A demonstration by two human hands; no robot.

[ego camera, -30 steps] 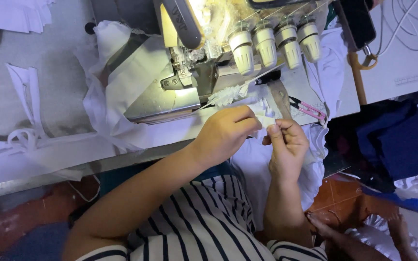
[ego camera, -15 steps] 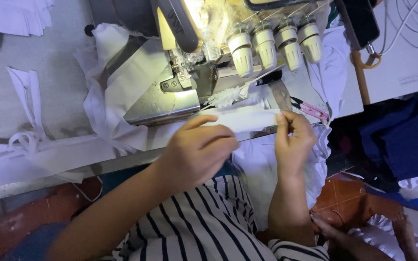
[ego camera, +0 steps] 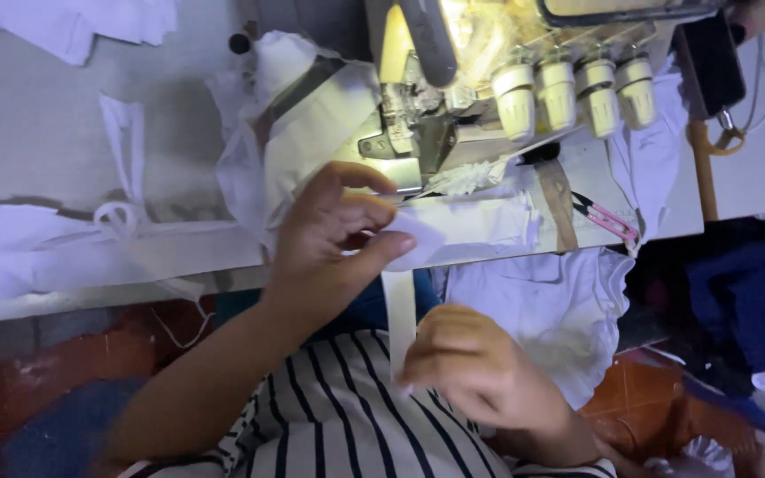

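Note:
My left hand (ego camera: pixel 334 235) pinches the upper end of a narrow white fabric strip (ego camera: pixel 398 305) at the table's front edge, just below the sewing machine's presser foot (ego camera: pixel 409 146). The strip hangs down to my right hand (ego camera: pixel 471 363), which is closed on its lower end in front of my striped shirt. More white cloth (ego camera: pixel 480 221) lies on the machine bed to the right of my left hand. The overlock sewing machine (ego camera: pixel 453 80) stands lit at the back, with several thread cones (ego camera: pixel 568 88) along its side.
Small pink-handled snips (ego camera: pixel 608 219) lie on the table by a brown strap. White fabric pieces (ego camera: pixel 126 212) trail over the grey table at left. A white garment (ego camera: pixel 560 310) hangs off the table's front edge. A dark phone (ego camera: pixel 710 57) lies at upper right; blue cloth (ego camera: pixel 754 292) sits below.
My right hand has dropped from the machine bed down towards my lap, drawing the strip downward. My left hand has shifted left and now pinches the strip's top end.

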